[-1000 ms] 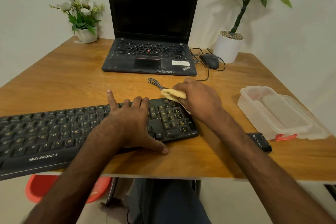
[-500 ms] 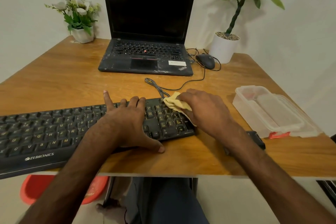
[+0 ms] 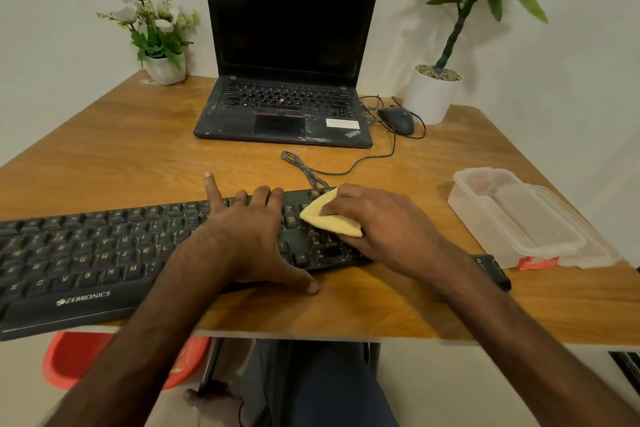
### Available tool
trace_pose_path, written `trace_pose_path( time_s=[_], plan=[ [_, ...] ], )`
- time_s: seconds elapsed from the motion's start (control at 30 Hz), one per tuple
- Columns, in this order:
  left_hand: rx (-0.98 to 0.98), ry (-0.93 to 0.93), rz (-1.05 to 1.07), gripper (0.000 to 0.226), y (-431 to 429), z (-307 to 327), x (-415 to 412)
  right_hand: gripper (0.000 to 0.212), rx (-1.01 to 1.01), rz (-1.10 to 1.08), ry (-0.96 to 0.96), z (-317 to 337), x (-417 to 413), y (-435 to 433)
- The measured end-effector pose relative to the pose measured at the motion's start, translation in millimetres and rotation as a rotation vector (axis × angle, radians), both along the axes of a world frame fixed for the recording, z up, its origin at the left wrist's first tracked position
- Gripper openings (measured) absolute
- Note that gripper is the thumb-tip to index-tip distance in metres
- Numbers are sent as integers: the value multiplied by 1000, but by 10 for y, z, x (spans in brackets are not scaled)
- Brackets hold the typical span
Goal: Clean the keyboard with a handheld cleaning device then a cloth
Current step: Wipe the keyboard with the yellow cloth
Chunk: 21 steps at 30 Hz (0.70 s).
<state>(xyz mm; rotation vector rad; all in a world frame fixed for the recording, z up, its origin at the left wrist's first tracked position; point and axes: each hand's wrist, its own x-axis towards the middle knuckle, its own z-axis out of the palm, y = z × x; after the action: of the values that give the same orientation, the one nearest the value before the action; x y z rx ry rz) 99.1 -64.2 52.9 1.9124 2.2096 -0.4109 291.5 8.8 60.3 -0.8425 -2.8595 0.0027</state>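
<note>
A black Zebronics keyboard (image 3: 90, 253) lies along the near edge of the wooden table (image 3: 138, 156). My left hand (image 3: 249, 236) lies flat across its middle keys, fingers spread, thumb on the table in front. My right hand (image 3: 377, 222) holds a folded yellow cloth (image 3: 329, 220) and presses it onto the keys at the keyboard's right end. A black handheld device (image 3: 495, 270) lies on the table right of the keyboard, partly hidden by my right forearm.
An open black laptop (image 3: 284, 107) stands at the back, with a wired mouse (image 3: 396, 120) and its cable beside it. A clear plastic container (image 3: 519, 218) sits at the right. Two potted plants (image 3: 433, 94) (image 3: 162, 66) occupy the back corners. A red stool (image 3: 69, 357) shows below.
My right hand has slid the yellow cloth leftward and nearer over the keyboard's right end. More of the cloth shows now. My left hand has stayed in place.
</note>
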Motion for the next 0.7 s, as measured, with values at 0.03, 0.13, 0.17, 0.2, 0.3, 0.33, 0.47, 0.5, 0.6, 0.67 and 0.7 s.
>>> trace_pose_path(
  time_s=[0.03, 0.13, 0.17, 0.2, 0.3, 0.33, 0.47, 0.5, 0.6, 0.67, 0.7],
  plan=[
    [0, 2, -1, 149, 2, 0, 2, 36, -33, 22, 6, 17, 26, -22],
    [8, 6, -7, 149, 5, -5, -4, 35, 5, 26, -9, 23, 56, 12],
    [15, 4, -8, 149, 7, -6, -8, 36, 52, -10, -11, 10, 48, 72],
    [21, 1, -10, 149, 6, -8, -14, 37, 95, -55, -2, 10, 33, 126],
    [28, -10, -15, 149, -10, -12, -20, 34, 71, -111, 57, 7, 14, 166],
    [31, -12, -14, 149, -11, -12, -22, 34, 22, -91, 53, 2, 25, 116],
    [31, -10, -22, 149, -7, -19, -20, 37, -107, -10, -8, 45, 144, -149],
    [35, -13, -25, 149, -9, -24, -24, 37, -101, -17, -27, 65, 167, -161],
    [43, -17, -33, 149, -25, -28, -40, 38, 21, -112, -70, 109, 182, -161],
    [43, -15, -34, 149, -27, -31, -41, 41, 45, -130, -72, 117, 179, -208],
    [43, -11, -35, 150, -22, -34, -40, 43, 33, -105, -87, 120, 167, -263]
  ],
)
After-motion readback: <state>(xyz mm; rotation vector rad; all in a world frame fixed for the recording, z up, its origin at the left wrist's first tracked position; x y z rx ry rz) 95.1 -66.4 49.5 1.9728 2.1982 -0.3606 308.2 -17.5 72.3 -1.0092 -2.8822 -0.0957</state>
